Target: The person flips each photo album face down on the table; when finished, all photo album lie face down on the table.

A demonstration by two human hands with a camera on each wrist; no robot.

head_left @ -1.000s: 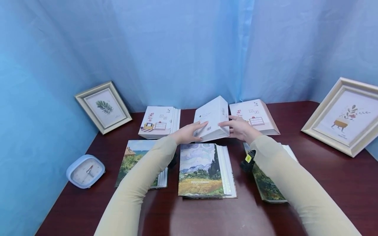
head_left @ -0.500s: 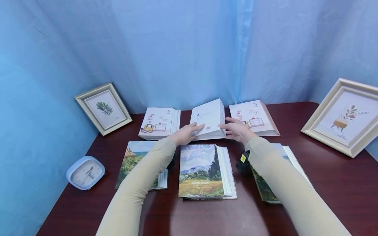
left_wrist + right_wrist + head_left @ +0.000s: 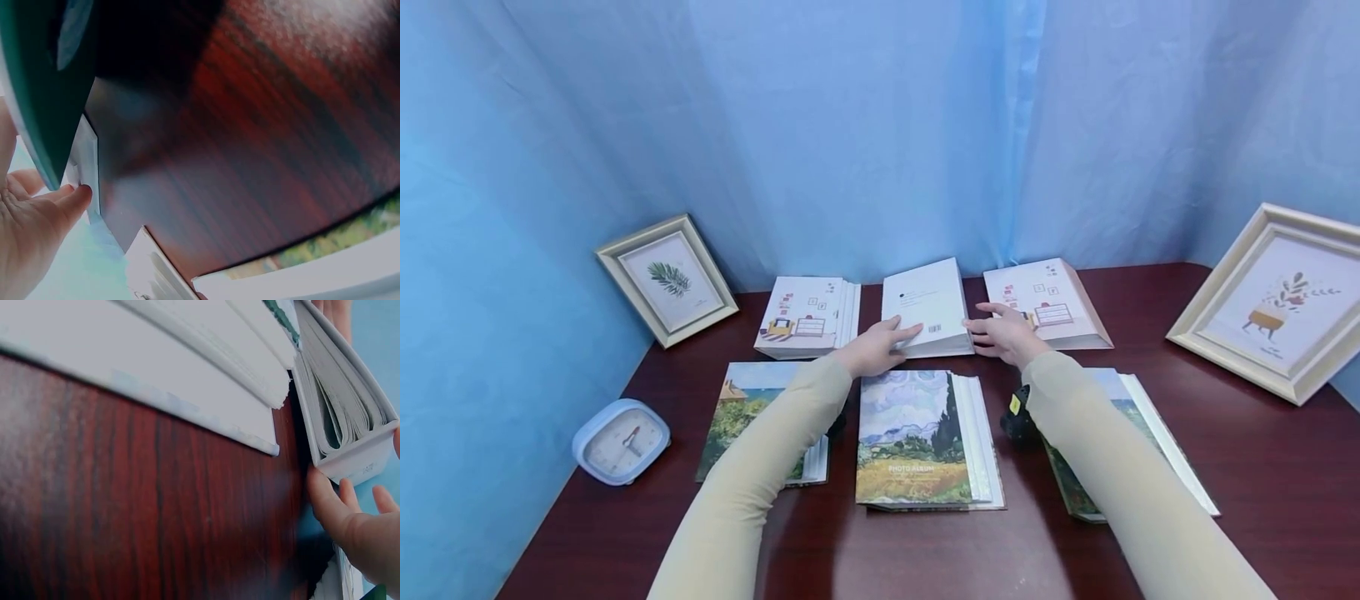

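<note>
A thick white photo album (image 3: 925,304), back cover up with a barcode, lies at the middle of the back row. My left hand (image 3: 874,346) rests at its near left corner, with straight digits reaching over the cover. At the spine on its right side, my right hand (image 3: 1003,333) touches with spread fingers. In the right wrist view the album's page ends (image 3: 340,394) and spine show beside the right hand (image 3: 362,531). The left wrist view has the left hand (image 3: 37,219) at a pale album edge, part of it hidden behind a dark green shape.
Albums with room drawings lie left (image 3: 805,312) and right (image 3: 1048,304) of it. In front lie a landscape album (image 3: 913,442), a left album (image 3: 737,417) and a right one (image 3: 1150,417). A clock (image 3: 621,442) and two frames (image 3: 666,279) (image 3: 1273,304) stand at the sides.
The white album has gone from raised and tilted to lying lower, and has shifted slightly left. My right hand's hold on its spine has loosened to a touch.
</note>
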